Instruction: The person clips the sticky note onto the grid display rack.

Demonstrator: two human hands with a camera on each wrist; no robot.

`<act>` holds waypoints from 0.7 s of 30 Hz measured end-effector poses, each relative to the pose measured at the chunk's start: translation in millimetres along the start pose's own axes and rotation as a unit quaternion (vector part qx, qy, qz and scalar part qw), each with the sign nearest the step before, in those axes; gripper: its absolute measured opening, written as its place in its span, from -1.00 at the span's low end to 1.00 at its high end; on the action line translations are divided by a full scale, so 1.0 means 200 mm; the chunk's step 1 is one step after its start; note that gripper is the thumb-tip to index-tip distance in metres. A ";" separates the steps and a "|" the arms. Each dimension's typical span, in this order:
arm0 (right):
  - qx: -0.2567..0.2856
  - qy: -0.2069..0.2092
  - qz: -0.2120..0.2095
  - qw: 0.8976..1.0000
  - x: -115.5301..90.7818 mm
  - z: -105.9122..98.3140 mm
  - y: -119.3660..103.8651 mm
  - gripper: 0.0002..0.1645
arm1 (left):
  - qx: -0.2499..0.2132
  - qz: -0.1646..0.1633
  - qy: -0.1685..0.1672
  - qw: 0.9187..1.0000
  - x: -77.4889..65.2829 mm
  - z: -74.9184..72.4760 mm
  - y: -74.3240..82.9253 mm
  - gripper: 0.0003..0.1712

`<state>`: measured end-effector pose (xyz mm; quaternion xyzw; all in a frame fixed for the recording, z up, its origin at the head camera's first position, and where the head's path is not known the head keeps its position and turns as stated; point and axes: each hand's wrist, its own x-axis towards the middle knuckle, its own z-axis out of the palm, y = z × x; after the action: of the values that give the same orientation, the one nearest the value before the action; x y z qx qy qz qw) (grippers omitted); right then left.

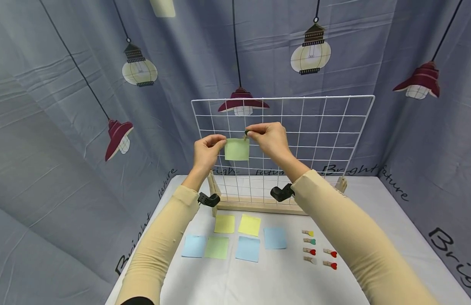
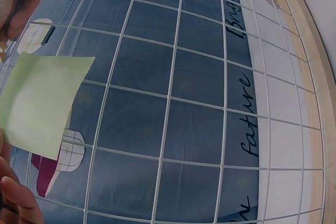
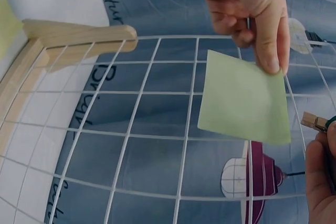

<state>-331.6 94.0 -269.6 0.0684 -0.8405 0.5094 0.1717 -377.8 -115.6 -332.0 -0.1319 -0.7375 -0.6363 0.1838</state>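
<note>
My left hand (image 1: 206, 154) pinches a pale green paper note (image 1: 237, 150) by its upper left corner, in front of a white wire grid (image 1: 283, 98). A small wooden clothespin (image 3: 314, 121) with a dark green decoration is between the thumb and fingers of my right hand (image 1: 272, 140). Its wooden tip points at the note's upper right corner; in the right wrist view a gap shows between tip and paper. The left wrist view has the note (image 2: 44, 103) hanging flat, slightly bent, before the grid wires.
The grid stands in a wooden base (image 1: 258, 206) on a white table. Below it lie two yellow notes (image 1: 249, 225), blue notes (image 1: 248, 249) and another green note (image 1: 217, 248). Several heart-topped clothespins (image 1: 309, 251) lie at the right. A printed curtain (image 1: 174, 51) surrounds the table.
</note>
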 end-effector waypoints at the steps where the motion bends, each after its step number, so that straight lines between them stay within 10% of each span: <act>1: 0.000 0.002 -0.002 1.000 0.00 0.01 -0.01 -0.79 | -0.001 0.000 0.003 1.000 0.00 0.00 0.00 -0.86; 21: -0.026 0.051 -0.048 0.997 0.05 0.07 -0.04 -0.79 | -0.015 0.008 0.022 1.000 0.04 0.05 0.03 -0.82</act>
<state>-341.5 77.6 -265.2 0.0785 -0.8396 0.4809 0.2400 -383.6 -105.9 -324.3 -0.1266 -0.7227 -0.6486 0.2025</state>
